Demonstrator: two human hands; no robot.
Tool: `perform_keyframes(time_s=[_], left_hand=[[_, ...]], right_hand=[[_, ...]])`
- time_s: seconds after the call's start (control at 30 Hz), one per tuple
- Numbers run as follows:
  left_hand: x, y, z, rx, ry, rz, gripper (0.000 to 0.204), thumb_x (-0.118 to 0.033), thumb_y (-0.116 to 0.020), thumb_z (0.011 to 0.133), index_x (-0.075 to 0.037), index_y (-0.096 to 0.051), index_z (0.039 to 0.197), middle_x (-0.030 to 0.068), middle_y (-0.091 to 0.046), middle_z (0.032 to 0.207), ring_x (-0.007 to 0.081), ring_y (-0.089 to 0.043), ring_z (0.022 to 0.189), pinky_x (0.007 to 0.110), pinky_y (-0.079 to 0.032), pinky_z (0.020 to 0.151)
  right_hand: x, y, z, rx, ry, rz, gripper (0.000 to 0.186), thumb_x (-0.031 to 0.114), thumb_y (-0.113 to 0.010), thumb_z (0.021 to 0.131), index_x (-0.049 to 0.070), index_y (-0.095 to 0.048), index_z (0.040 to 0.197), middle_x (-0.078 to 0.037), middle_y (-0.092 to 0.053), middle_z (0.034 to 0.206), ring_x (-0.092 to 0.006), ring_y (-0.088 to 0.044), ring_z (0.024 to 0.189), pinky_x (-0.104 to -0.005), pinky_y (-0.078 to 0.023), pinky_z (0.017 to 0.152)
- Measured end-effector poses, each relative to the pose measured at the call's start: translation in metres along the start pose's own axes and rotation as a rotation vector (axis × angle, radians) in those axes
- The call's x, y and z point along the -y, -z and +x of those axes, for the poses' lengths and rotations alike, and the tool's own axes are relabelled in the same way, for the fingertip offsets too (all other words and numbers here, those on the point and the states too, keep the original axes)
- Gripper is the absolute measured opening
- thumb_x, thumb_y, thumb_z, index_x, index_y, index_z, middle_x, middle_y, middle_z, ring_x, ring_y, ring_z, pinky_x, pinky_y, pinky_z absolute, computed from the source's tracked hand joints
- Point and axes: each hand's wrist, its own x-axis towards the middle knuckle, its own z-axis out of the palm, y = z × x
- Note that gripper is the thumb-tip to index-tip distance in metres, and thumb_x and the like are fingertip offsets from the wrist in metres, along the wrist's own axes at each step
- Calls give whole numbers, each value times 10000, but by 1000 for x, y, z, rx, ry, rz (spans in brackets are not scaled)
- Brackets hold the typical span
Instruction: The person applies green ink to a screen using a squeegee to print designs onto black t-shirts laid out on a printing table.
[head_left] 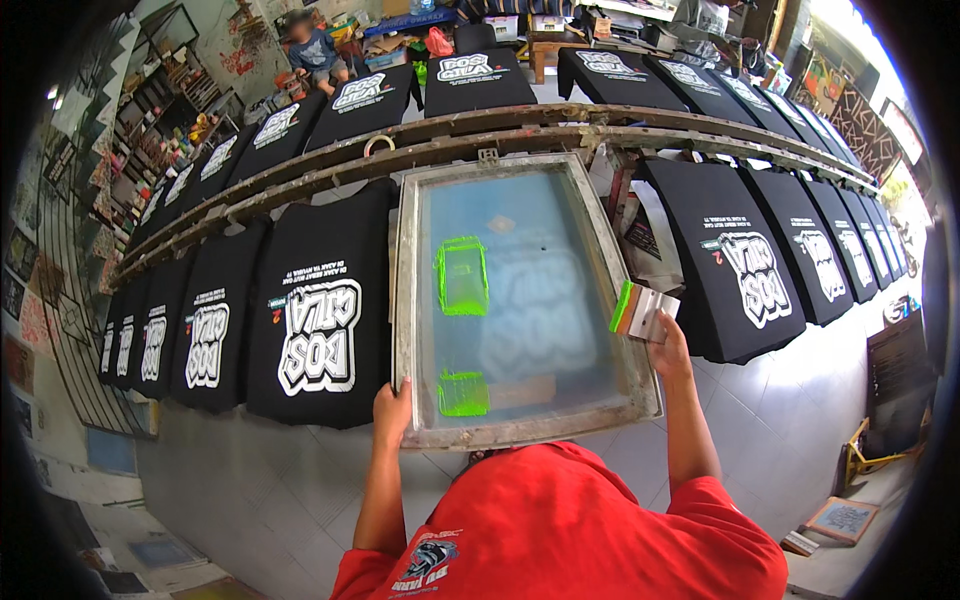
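Observation:
In front of me is a silkscreen frame (408,300) with a worn grey border and pale blue mesh. A blurred white print shows through the mesh. Two patches of bright green ink (463,393) mark the mesh's left half, one above the other. My left hand (393,412) is closed around the frame's near left corner. In my right hand (670,345), beside the frame's right edge, is a small squeegee (643,311) with green ink along its blade. Whether my right hand also touches the frame, I cannot tell.
Black T-shirts with white prints lie in rows on both sides, such as the near left shirt (318,320) and the near right shirt (735,260). A long rail (330,165) runs behind the frame. A person (316,55) sits at the back left.

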Motion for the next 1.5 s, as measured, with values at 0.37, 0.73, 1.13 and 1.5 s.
perform_keyframes(time_s=[0.37, 0.73, 1.13, 1.5], left_hand=[[16, -13, 10, 20, 51, -53, 413, -329, -574, 885, 83, -602, 896, 201, -635, 787, 286, -621, 750, 386, -458, 689], [45, -16, 21, 182, -41, -249, 380, -286, -547, 914, 67, -590, 1048, 175, -648, 880, 246, -614, 825, 360, -461, 749], [54, -20, 32, 209, -52, -258, 447, -349, -598, 860, 55, -592, 1049, 201, -655, 906, 302, -637, 855, 378, -473, 768], [51, -21, 30, 245, 41, -374, 430, -325, -591, 864, 58, -592, 1059, 219, -654, 953, 330, -636, 914, 371, -468, 817]], right_hand=[[1, -8, -7, 13, 6, 7, 322, 223, -622, 853, 20, -568, 1098, -67, -639, 1017, -191, -611, 943, -337, -460, 850], [3, -104, -12, -68, 233, -290, 361, 187, -623, 861, 3, -531, 1158, -78, -619, 1071, -177, -614, 947, -331, -472, 872], [-71, -343, 80, 521, 615, -1898, 332, 317, -715, 659, 89, -679, 897, -158, -665, 833, -339, -633, 782, -412, -503, 702], [-156, -306, 89, 574, 807, -1915, 247, 237, -717, 665, 89, -628, 842, -129, -647, 788, -318, -630, 776, -424, -501, 679]])
